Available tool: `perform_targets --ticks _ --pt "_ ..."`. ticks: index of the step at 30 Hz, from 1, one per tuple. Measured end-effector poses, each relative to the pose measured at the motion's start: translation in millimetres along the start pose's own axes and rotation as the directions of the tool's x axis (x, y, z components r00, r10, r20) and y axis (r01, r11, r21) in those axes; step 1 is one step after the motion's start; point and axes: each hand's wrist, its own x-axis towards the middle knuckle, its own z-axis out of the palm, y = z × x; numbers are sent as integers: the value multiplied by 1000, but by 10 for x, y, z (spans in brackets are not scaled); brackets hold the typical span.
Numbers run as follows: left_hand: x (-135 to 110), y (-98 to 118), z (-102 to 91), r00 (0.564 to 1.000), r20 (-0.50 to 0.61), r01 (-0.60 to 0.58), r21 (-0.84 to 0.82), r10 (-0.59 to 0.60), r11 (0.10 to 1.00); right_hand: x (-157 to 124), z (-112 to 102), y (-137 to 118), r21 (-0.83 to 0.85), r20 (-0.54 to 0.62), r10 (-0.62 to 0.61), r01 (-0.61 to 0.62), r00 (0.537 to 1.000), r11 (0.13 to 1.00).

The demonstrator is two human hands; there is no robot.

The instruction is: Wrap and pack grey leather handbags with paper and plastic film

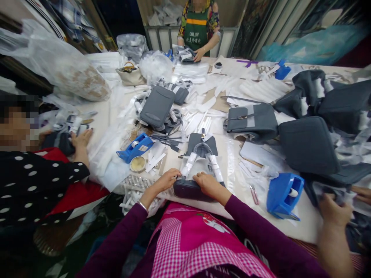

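In front of my apron, at the table's near edge, lies a small dark grey backpack (pixel 194 189). Its two straps, wrapped in white and clear plastic (pixel 189 164), form an upturned V. A flap with a metal clasp (pixel 203 136) points away from me. My left hand (pixel 167 180) grips the bag's near left corner, thumb and fingers closed at its edge. My right hand (pixel 210 186) has its fingers bent over the near panel, right of the middle. Some fingertips are hidden against the bag.
Blue tape dispensers (pixel 135 147) (pixel 285 195) flank the bag, with a round tin (pixel 138 163) at left and a small pink-handled tool (pixel 254 194) at right. More grey bags (pixel 158 106) (pixel 308 144) are piled around. Co-workers' hands (pixel 82 139) (pixel 336 210) (pixel 199 54) work left, right and opposite.
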Motion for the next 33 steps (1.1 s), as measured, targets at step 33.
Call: perform_targets --ticks 33 --pt "40 195 141 945 -69 292 -270 -320 918 -124 222 293 293 -127 -35 71 991 953"
